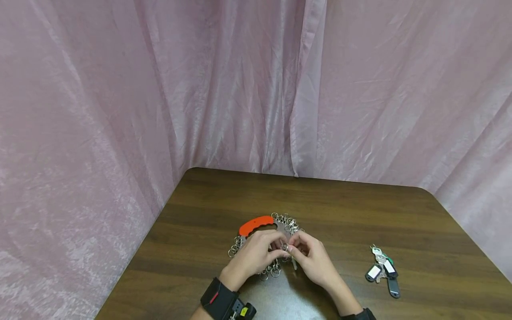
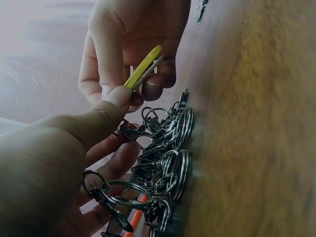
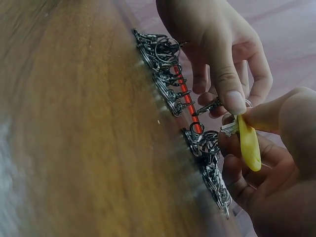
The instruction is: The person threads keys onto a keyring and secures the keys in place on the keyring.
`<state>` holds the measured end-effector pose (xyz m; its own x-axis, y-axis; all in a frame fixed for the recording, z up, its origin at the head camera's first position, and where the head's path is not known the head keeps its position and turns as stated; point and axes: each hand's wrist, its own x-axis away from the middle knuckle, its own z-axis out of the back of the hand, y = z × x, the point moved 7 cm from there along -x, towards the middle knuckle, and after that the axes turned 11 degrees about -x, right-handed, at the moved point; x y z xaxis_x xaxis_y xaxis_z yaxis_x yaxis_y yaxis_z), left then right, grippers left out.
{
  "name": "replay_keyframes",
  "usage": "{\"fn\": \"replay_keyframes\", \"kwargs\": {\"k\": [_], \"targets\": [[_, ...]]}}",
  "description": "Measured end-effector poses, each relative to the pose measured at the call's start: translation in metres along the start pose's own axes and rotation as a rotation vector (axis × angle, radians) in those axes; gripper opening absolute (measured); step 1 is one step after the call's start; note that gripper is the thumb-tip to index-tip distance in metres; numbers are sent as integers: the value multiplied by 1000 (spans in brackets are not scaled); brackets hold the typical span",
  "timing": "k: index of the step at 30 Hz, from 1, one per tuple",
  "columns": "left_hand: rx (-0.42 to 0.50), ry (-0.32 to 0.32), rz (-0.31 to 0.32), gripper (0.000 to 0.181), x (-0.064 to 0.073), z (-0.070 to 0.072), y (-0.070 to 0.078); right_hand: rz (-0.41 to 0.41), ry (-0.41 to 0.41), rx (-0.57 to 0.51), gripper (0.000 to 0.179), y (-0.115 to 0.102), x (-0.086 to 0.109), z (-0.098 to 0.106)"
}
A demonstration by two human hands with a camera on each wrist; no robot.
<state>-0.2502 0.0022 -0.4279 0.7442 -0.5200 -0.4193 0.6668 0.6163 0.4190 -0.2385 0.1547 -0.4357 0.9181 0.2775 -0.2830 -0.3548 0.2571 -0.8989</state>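
Both hands meet over an orange-handled metal key holder [image 1: 256, 224] hung with several snap hooks and split rings [image 2: 180, 170]. My left hand [image 1: 258, 251] pinches a split ring [image 1: 284, 247] between thumb and fingers, and a snap hook [image 3: 210, 106] shows beside those fingertips. The right hand [image 1: 314, 258] holds a yellow key tag [image 3: 250, 145] together with a silver key [image 3: 229, 128], right at the left fingertips. In the left wrist view the yellow tag stands up at a slant beside the key. Fingers partly hide the ring where the hands meet.
A bunch of keys [image 1: 380, 262] with dark and green tags lies to the right on the brown wooden table [image 1: 424, 231]. A pink curtain [image 1: 248, 89] hangs behind the table's far edge. Black straps [image 1: 218, 300] with cameras circle the wrists.
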Motion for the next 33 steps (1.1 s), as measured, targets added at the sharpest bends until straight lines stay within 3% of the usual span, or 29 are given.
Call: {"fn": "replay_keyframes", "kwargs": {"k": [14,25,33], "targets": [[-6,10,7,20,1,2,-1,23,-1,6,18,-5,0,0],[17,-30,30,25,0,0,-1,-41,1,-21,7,0,-1,2],[-1,-35,22,20,1,-1,-1,-14,-8,2,7,-1,0,1]]}}
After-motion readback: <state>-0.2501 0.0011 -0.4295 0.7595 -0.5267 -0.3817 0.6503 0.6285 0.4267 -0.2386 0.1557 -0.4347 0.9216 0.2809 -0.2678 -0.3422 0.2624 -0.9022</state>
